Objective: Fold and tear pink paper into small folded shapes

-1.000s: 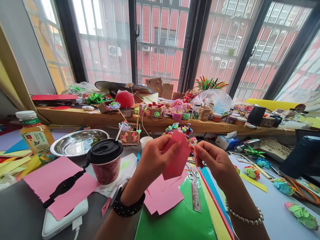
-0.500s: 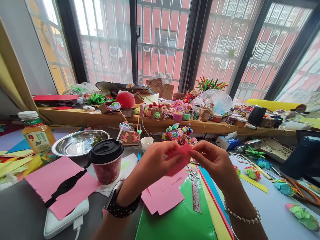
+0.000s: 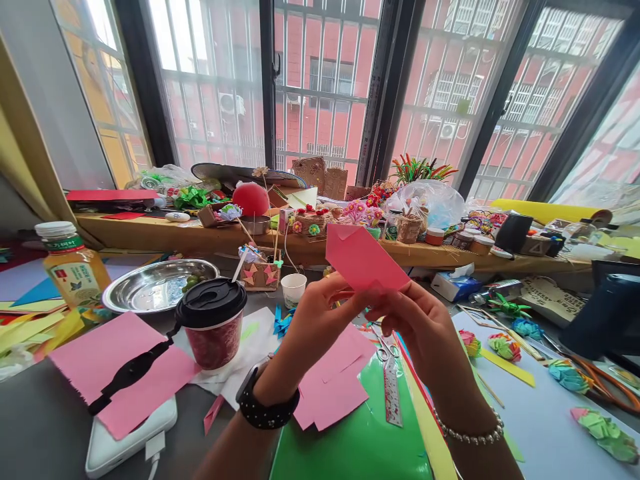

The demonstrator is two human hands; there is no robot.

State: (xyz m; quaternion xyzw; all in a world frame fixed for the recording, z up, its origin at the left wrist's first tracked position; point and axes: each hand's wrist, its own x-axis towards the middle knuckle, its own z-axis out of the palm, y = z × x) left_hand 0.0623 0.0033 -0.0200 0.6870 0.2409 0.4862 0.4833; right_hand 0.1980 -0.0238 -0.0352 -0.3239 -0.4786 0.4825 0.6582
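A folded piece of pink paper [image 3: 365, 260] is held up over the desk, with one corner turned down at its upper left. My left hand [image 3: 333, 310] pinches its lower edge between thumb and fingers. At the lower right corner my right hand [image 3: 413, 320] grips the same piece, thumb towards me. Below the hands, pink paper squares [image 3: 333, 390] lie overlapping on a green board [image 3: 350, 453]. Scissors [image 3: 387, 347] and a clear patterned ruler [image 3: 393, 393] rest on the board's right side.
A lidded coffee cup [image 3: 213, 333] stands left of my left forearm, near a metal plate [image 3: 125, 283] and a juice bottle [image 3: 73, 267]. A white power bank [image 3: 130, 440] lies partly under pink paper. Folded paper pieces [image 3: 570, 375] sit at the right. Crafts crowd the windowsill [image 3: 200, 239].
Both hands have turned the pink paper, so its broad face now shows above the fingers. The left forearm has shifted right, uncovering a narrow pink folded strip on the desk.
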